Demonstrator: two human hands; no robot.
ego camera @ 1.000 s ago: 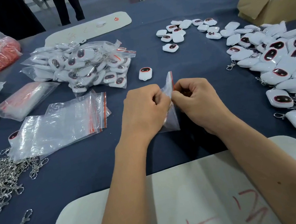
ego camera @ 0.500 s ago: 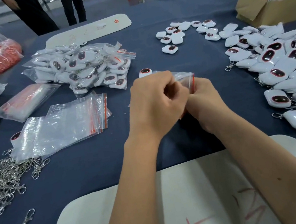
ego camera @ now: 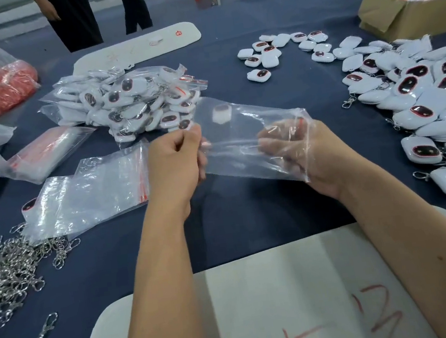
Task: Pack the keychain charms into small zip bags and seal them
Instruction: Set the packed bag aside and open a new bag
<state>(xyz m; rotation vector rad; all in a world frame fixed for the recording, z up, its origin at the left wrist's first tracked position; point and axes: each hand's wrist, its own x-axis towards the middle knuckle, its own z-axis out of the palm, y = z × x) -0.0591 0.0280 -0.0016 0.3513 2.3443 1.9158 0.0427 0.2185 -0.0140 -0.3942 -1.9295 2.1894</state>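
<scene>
Above the blue table [ego camera: 251, 221], the left hand [ego camera: 178, 160] pinches one end of a clear zip bag [ego camera: 246, 137] while the right hand [ego camera: 298, 150] grips the other end.

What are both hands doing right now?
Left hand: closed, pinching the zip bag at one end.
Right hand: closed, gripping the bag's other end.
</scene>
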